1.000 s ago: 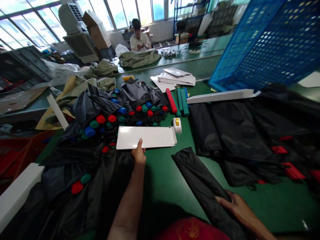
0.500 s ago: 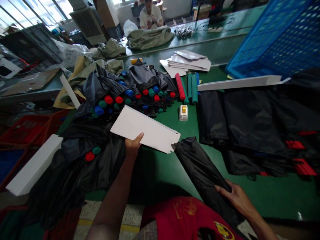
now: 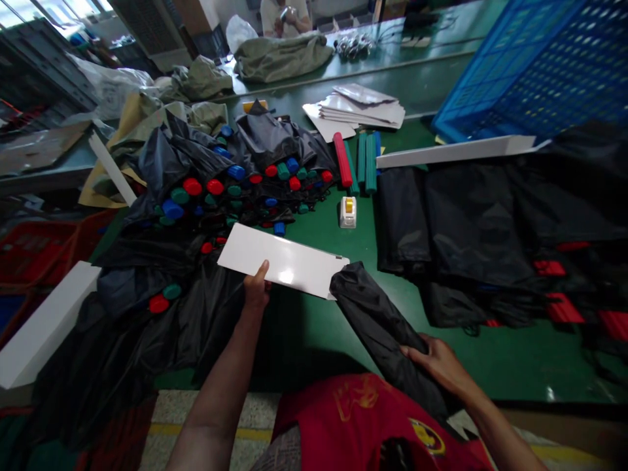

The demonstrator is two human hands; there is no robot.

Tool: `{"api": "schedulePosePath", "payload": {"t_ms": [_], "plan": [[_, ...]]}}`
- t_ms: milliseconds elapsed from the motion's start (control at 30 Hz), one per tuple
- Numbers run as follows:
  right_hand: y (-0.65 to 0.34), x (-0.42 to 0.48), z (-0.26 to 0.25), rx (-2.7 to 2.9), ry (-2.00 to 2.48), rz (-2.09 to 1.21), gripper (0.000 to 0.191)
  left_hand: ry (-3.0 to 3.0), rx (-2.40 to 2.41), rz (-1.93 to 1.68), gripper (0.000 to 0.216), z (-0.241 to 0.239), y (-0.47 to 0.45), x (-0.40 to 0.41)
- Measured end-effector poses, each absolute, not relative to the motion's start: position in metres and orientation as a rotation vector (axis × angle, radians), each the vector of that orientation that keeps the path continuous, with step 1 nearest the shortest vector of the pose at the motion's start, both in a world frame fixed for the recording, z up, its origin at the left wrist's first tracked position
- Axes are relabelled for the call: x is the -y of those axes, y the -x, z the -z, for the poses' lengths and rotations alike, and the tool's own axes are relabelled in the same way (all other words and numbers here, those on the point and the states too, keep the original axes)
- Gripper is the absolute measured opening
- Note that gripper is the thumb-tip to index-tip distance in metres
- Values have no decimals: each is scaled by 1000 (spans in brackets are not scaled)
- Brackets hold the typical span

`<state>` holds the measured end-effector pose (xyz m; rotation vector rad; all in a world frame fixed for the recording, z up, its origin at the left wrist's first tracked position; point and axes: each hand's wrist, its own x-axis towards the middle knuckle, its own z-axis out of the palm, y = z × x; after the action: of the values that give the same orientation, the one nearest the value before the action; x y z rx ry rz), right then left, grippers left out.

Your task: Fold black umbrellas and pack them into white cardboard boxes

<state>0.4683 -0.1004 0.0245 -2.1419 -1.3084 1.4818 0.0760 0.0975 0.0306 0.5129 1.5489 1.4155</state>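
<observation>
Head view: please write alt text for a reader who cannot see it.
The left hand holds a flat white carton over a green table, while the right hand grips a black folded umbrella whose far end meets the carton. Behind lie black umbrellas with coloured caps and a blue crate.

A long, flat white cardboard sleeve [image 3: 284, 260] is held up off the green table [image 3: 490, 366], glossy and tilted so its right end dips. The left hand [image 3: 256, 291] pinches its near edge. That right end touches the tip of a folded black umbrella [image 3: 377, 320] – a slim, dark fabric roll lying slantwise, its near end under the right hand [image 3: 434, 360].
</observation>
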Motion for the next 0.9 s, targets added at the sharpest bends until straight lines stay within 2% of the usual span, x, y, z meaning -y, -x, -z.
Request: {"api": "schedulePosePath", "payload": {"t_ms": [267, 500, 733, 900], "plan": [[-470, 72, -45, 1265, 1816, -1885, 47, -506, -1358, -1352, 52, -16, -83, -130], [-490, 63, -28, 1334, 1920, -1936, 51, -492, -1306, -1354, 50, -6, -94, -146], [-509, 28, -27, 1175, 1752, -2254, 49, -504, -1369, -1239, 46, -11, -89, -142], [-513, 15, -23, 1302, 1854, -2170, 53, -526, -1522, -1104, 46, -9, -83, -134]]}}
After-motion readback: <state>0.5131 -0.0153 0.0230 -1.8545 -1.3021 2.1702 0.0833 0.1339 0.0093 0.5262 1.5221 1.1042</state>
